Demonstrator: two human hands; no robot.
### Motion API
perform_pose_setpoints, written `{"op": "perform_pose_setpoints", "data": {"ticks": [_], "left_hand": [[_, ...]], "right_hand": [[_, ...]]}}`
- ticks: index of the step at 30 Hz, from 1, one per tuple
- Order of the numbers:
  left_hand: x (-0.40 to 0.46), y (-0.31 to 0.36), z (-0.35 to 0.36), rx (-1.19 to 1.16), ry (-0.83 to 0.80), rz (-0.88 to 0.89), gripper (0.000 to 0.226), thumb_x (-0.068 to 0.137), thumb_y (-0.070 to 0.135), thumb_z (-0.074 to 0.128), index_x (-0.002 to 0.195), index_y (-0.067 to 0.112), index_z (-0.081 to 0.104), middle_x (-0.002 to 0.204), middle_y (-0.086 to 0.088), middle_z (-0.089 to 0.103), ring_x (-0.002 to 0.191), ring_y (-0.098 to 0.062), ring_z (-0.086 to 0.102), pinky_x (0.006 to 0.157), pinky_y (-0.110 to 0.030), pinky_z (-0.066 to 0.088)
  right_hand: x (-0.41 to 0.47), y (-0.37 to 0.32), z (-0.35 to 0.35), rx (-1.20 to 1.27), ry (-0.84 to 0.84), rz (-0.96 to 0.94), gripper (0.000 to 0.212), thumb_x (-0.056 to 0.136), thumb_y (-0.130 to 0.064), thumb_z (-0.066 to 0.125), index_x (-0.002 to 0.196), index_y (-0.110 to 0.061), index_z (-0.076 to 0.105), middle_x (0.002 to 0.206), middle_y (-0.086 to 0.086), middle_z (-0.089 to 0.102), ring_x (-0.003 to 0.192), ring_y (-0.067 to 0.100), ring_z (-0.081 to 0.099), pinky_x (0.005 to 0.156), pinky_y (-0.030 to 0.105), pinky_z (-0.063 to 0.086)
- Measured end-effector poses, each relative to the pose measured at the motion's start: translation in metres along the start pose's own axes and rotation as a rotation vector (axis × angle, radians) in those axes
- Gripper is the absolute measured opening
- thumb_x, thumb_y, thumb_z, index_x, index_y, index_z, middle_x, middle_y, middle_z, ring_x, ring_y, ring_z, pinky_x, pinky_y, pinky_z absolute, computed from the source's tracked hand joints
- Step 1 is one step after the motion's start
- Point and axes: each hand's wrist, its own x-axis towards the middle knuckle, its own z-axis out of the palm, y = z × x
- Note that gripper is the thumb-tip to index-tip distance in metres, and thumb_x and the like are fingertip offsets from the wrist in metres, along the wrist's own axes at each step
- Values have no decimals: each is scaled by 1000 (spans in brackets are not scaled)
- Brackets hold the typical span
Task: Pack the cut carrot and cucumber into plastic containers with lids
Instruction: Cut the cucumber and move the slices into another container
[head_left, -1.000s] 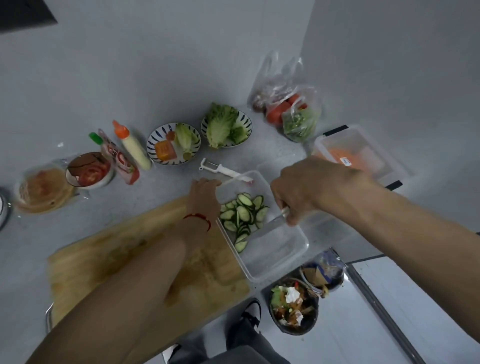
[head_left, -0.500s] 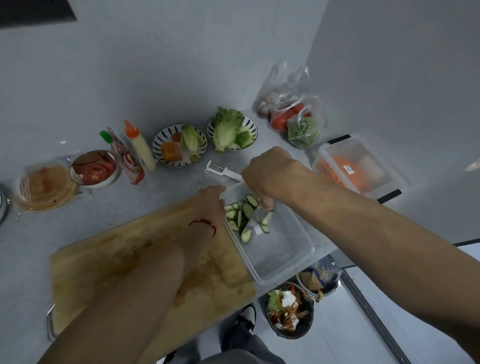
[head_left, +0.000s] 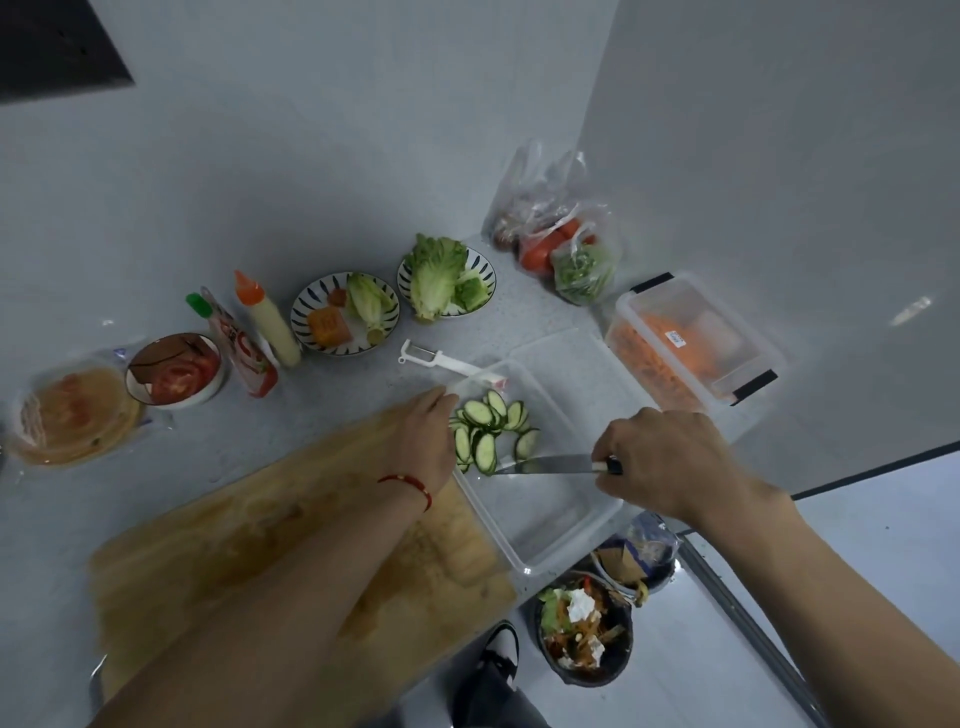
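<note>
the right hand (head_left: 660, 462) has its fingers curled round the dark handle of a knife (head_left: 545, 465), whose blade lies level and points toward 9 o'clock, its tip touching the nearest cucumber slices (head_left: 488, 431). the left hand (head_left: 428, 441) rests at the tub's (head_left: 550, 525) rim on the 9 o'clock side, fingers fairly straight and reaching toward the far corner; whether they pinch the rim i cannot tell. a red string (head_left: 410, 483) circles that wrist.

the slices sit heaped in the tub's 11 o'clock end, and the 5 o'clock end shows bare plastic. the tub lies just beside the board (head_left: 249, 545), touching its edge at 3 o'clock. a flat clear lid (head_left: 566, 358) lies beyond the tub at 1 o'clock. farther toward 2 o'clock stands a second tub (head_left: 696, 343) with black clips, holding shredded carrot (head_left: 649, 364) under its lid.

a white peeler (head_left: 441, 361) lies at 12 o'clock from the left hand, its handle end meeting the tub's far corner. behind it are two striped bowls: one (head_left: 345, 312) with lettuce and an orange block, the other (head_left: 447, 280) with lettuce leaves. bags (head_left: 561, 234) of red and green produce stand at 1 o'clock near the wall. toward 10 o'clock are a sauce bottle (head_left: 267, 322), a red pouch (head_left: 241, 348), a tomato bowl (head_left: 176, 371), and wrapped flatbreads (head_left: 72, 410). below the counter edge at 5 o'clock sits a bin (head_left: 584, 634) of scraps.
</note>
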Motion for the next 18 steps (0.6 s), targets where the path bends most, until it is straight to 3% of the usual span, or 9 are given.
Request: {"op": "perform_pose_setpoints", "data": {"ticks": [5, 8, 14, 18], "left_hand": [[1, -4, 1, -26, -9, 19, 48, 90, 3, 56, 137, 11, 53, 147, -11, 46, 138, -26, 41, 115, -33, 34], [1, -5, 2, -40, -14, 13, 47, 90, 2, 56, 136, 12, 54, 148, -10, 45, 139, -25, 41, 116, -34, 35], [0, -5, 2, -63, -11, 18, 43, 91, 4, 56, 134, 13, 56, 149, -8, 46, 137, -25, 43, 115, -35, 36], [0, -9, -5, -108, 1, 5, 40, 95, 11, 56, 134, 12, 56, 146, -8, 49, 136, -23, 43, 113, -33, 34]], "right_hand": [[-12, 4, 23, -64, 51, 22, 22, 92, -30, 53, 103, -30, 72, 86, -5, 70, 74, 19, 67, 58, 28, 46], [-21, 3, 40, -51, 109, 22, 19, 95, -29, 51, 98, -29, 70, 86, -5, 67, 74, 21, 67, 61, 31, 54], [-26, -3, 68, -10, 217, -28, 23, 103, -33, 50, 116, -29, 69, 99, -1, 69, 82, 23, 70, 74, 33, 56], [-44, 7, 67, 43, 286, 14, 15, 98, -35, 57, 106, -34, 70, 86, -7, 66, 71, 20, 66, 62, 29, 51]]}}
